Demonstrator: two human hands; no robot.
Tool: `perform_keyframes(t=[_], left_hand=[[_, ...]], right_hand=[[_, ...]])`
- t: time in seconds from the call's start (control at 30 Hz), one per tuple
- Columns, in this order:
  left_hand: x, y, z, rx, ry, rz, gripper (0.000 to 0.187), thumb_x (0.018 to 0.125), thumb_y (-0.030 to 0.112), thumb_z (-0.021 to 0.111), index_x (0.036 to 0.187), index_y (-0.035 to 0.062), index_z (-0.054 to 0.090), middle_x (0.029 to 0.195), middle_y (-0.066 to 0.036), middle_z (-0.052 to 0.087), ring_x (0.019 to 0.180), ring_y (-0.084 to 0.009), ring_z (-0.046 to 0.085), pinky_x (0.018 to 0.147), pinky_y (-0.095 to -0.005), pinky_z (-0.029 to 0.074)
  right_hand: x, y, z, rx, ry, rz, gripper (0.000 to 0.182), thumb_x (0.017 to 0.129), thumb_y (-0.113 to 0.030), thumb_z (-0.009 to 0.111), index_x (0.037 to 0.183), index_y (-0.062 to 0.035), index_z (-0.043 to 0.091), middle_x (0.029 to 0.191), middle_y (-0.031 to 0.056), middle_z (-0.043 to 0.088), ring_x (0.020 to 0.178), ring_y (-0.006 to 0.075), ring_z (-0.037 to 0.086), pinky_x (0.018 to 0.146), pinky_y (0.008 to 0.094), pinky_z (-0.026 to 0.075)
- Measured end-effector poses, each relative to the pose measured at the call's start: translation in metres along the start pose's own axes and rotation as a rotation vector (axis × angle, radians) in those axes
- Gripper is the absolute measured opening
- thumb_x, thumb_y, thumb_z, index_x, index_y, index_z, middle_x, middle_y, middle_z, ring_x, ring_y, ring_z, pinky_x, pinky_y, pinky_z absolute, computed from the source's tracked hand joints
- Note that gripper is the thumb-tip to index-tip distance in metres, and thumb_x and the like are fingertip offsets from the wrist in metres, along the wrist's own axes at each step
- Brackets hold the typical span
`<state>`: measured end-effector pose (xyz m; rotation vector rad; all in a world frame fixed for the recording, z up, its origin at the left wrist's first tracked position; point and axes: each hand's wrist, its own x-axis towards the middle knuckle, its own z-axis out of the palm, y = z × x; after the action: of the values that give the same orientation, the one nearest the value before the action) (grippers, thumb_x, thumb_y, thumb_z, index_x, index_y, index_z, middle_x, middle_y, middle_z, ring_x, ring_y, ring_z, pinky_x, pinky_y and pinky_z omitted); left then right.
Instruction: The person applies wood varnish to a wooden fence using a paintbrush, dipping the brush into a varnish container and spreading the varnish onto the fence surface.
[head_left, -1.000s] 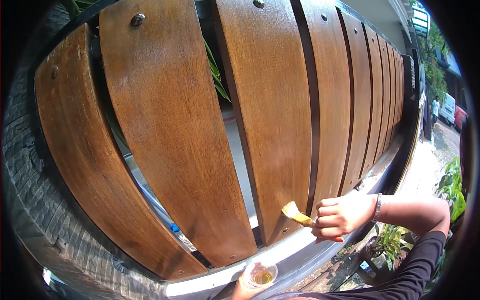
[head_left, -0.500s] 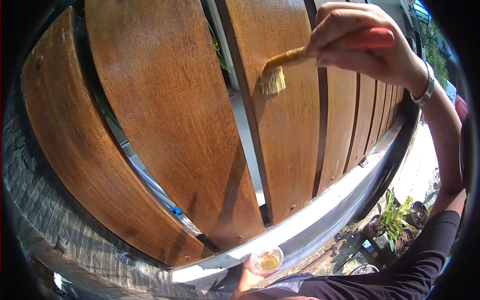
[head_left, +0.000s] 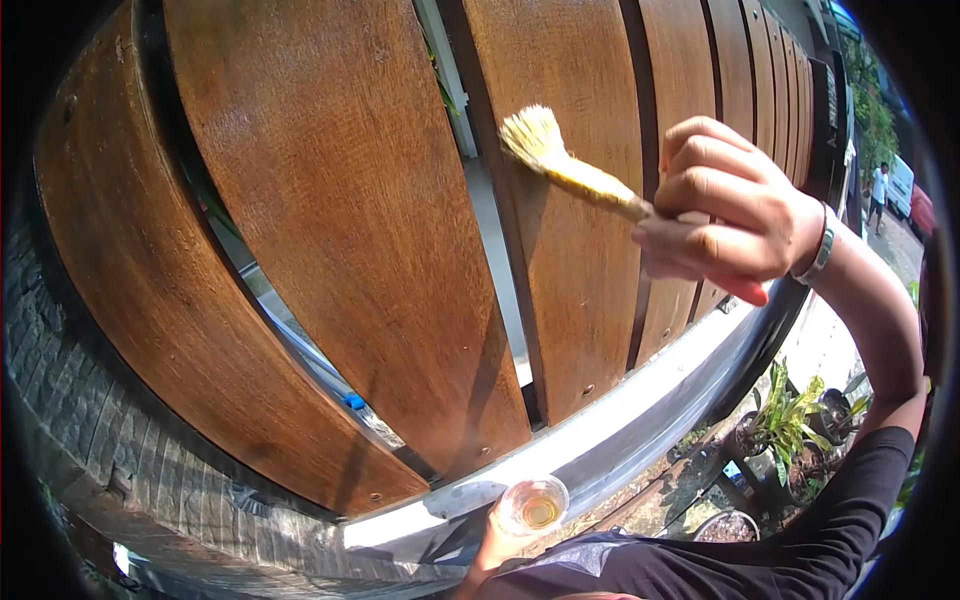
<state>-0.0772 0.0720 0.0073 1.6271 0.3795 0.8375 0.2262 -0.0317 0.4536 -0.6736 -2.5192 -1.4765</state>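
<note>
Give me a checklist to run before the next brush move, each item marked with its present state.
1. Brush secure in the right hand: ok, the fingers are closed around its handle.
2. Clear cup held: ok, it is in the left hand, low in the view.
3. Liquid left in the cup: ok, some amber liquid shows.
4. Bristles wet enough: cannot tell; they look pale and splayed.
5. Bristles clear of the wooden slat behind them: cannot tell from this angle.
6. Gloves on: not ok, both hands are bare.
</note>
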Motion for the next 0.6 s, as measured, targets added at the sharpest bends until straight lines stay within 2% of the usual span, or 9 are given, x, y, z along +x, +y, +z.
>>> perform_keyframes(t=[0.07,0.1,0.3,0.4,0.43,0.47,0.53,0.57,0.6], left_hand=[[0.000,-0.005,-0.002,0.023,-0.046,0.034,0.083,0.064,0.010,0.097,0.135,0.0005,0.056,0.124,-0.009,0.069,0.116,-0.0166,0.064,0.105,-0.0350,0.050],[0.000,-0.005,-0.002,0.023,-0.044,0.029,0.083,0.064,0.010,0.097,0.135,0.0005,0.056,0.124,-0.009,0.069,0.116,-0.0166,0.064,0.105,-0.0350,0.050],[0.000,0.014,0.007,0.056,-0.058,0.000,0.078,0.064,0.009,0.097,0.132,0.0000,0.059,0.124,-0.009,0.070,0.116,-0.0178,0.065,0.105,-0.0370,0.050],[0.000,0.019,0.010,0.052,-0.072,-0.047,0.082,0.061,0.011,0.099,0.132,-0.0010,0.059,0.122,-0.010,0.070,0.114,-0.0183,0.066,0.105,-0.0372,0.050],[-0.001,0.021,0.011,0.040,-0.071,-0.058,0.083,0.060,0.012,0.099,0.131,-0.0014,0.059,0.121,-0.011,0.070,0.114,-0.0184,0.066,0.104,-0.0372,0.051],[0.001,0.025,0.013,0.072,-0.066,-0.020,0.084,0.060,0.013,0.100,0.132,-0.0019,0.058,0.120,-0.011,0.070,0.113,-0.0185,0.066,0.104,-0.0370,0.051],[-0.001,0.024,0.014,0.130,-0.056,-0.011,0.085,0.060,0.013,0.100,0.132,-0.0018,0.058,0.119,-0.011,0.070,0.113,-0.0186,0.066,0.104,-0.0368,0.051],[0.000,0.023,0.014,0.179,-0.031,0.017,0.085,0.060,0.012,0.099,0.133,-0.0016,0.057,0.119,-0.010,0.070,0.113,-0.0188,0.066,0.104,-0.0366,0.051],[0.001,0.023,0.015,0.185,-0.042,0.015,0.085,0.061,0.011,0.099,0.134,-0.0019,0.056,0.120,-0.010,0.070,0.113,-0.0188,0.066,0.104,-0.0360,0.051]], right_hand=[[-0.022,-0.048,0.027,0.175,-0.004,0.039,0.023,0.082,-0.020,0.076,0.097,-0.0061,0.066,0.080,0.0034,0.053,0.073,0.0221,0.056,0.077,0.0403,0.053],[-0.033,-0.063,0.030,0.232,-0.151,0.031,0.032,0.080,-0.022,0.085,0.102,-0.0059,0.069,0.084,0.0032,0.059,0.077,0.0206,0.061,0.076,0.0377,0.056],[-0.077,-0.137,0.091,0.686,-0.196,0.085,0.024,0.089,-0.021,0.076,0.104,-0.0053,0.066,0.081,0.0024,0.054,0.077,0.0209,0.057,0.072,0.0347,0.048],[-0.064,-0.106,0.074,0.660,-0.169,0.142,0.022,0.091,-0.019,0.073,0.106,-0.0043,0.066,0.083,0.0029,0.056,0.076,0.0212,0.056,0.071,0.0355,0.047],[-0.058,-0.086,0.064,0.623,-0.150,0.177,0.017,0.080,-0.019,0.072,0.084,-0.0105,0.058,0.080,0.0039,0.050,0.077,0.0233,0.053,0.074,0.0350,0.045],[-0.048,-0.062,0.046,0.525,-0.154,0.150,0.019,0.091,-0.019,0.074,0.102,-0.0051,0.067,0.082,0.0023,0.055,0.075,0.0212,0.056,0.070,0.0364,0.047],[-0.031,-0.021,0.020,0.414,-0.003,0.196,0.023,0.087,-0.016,0.080,0.103,-0.0044,0.069,0.081,0.0038,0.055,0.075,0.0236,0.056,0.068,0.0378,0.046],[-0.022,0.002,-0.007,0.283,-0.095,0.183,0.028,0.084,-0.015,0.083,0.105,-0.0035,0.069,0.082,0.0052,0.056,0.077,0.0243,0.058,0.073,0.0395,0.050],[-0.011,0.024,-0.023,0.181,-0.022,0.183,0.028,0.084,-0.015,0.083,0.106,-0.0034,0.069,0.083,0.0053,0.056,0.078,0.0243,0.058,0.074,0.0397,0.050]])
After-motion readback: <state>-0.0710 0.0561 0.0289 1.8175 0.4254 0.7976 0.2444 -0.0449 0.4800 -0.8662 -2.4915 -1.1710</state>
